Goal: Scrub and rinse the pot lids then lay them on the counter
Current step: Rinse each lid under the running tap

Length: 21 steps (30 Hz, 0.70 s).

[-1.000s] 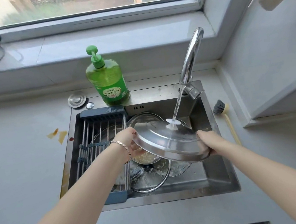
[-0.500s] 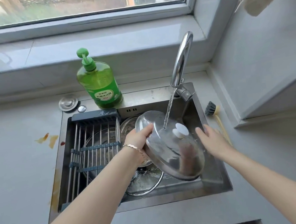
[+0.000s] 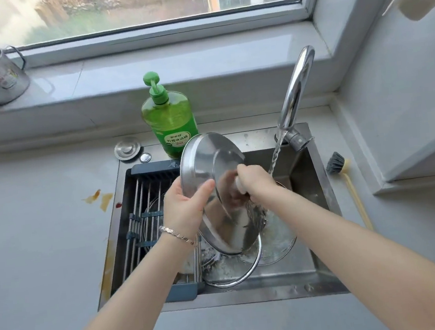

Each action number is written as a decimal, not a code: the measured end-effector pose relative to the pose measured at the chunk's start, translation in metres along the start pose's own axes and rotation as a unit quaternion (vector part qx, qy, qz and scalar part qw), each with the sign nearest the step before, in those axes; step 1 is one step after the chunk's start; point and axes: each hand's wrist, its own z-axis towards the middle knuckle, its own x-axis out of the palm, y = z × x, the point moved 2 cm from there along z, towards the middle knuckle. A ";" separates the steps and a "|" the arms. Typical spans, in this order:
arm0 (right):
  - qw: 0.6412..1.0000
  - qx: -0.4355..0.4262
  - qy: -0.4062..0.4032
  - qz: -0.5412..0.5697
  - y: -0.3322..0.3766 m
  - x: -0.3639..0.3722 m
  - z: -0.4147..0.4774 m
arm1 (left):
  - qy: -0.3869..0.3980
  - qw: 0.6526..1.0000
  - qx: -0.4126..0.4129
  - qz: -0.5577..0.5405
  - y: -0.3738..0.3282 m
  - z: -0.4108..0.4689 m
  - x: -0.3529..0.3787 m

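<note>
Directly below window (image 3: 140, 6), grey counter (image 3: 31, 238) surrounds sink (image 3: 251, 294).

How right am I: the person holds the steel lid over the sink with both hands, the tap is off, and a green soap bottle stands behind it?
One slip: the tap is running, not off; the head view shows water streaming into the sink. The left hand and right hand do hold the steel lid, and the green soap bottle stands behind.

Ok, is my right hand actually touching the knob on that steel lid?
Touching. The head view shows the right hand curled round the white knob of the steel lid, with no gap.
</note>
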 end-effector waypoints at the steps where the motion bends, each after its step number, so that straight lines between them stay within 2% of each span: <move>1: 0.996 0.054 0.014 0.073 -0.002 -0.002 0.000 | 0.025 0.999 0.025 0.027 -0.003 0.000 0.002; 3: 0.980 0.119 0.028 0.158 -0.014 -0.008 -0.002 | 0.102 0.989 0.052 0.091 -0.006 0.000 0.014; 5: 0.975 0.126 0.009 0.181 -0.032 -0.018 -0.001 | 0.163 0.974 0.047 0.150 -0.002 0.002 0.032; 9: 0.968 0.120 -0.028 0.220 -0.068 -0.043 0.002 | 0.201 0.950 0.032 0.236 0.002 0.013 0.068; 13: 0.971 0.157 -0.005 0.178 -0.100 -0.060 -0.011 | 0.261 0.886 0.027 0.381 0.007 0.016 0.076; 15: 0.977 0.168 0.003 0.131 -0.111 -0.059 -0.020 | 0.264 0.883 0.015 0.388 0.012 0.013 0.061; 18: 0.984 0.154 0.026 0.085 -0.112 -0.045 -0.032 | 0.226 0.903 -0.034 0.364 0.024 0.011 0.020; 21: 0.983 0.127 0.054 0.123 -0.094 -0.022 -0.037 | 0.160 0.912 -0.092 0.367 0.041 0.011 -0.032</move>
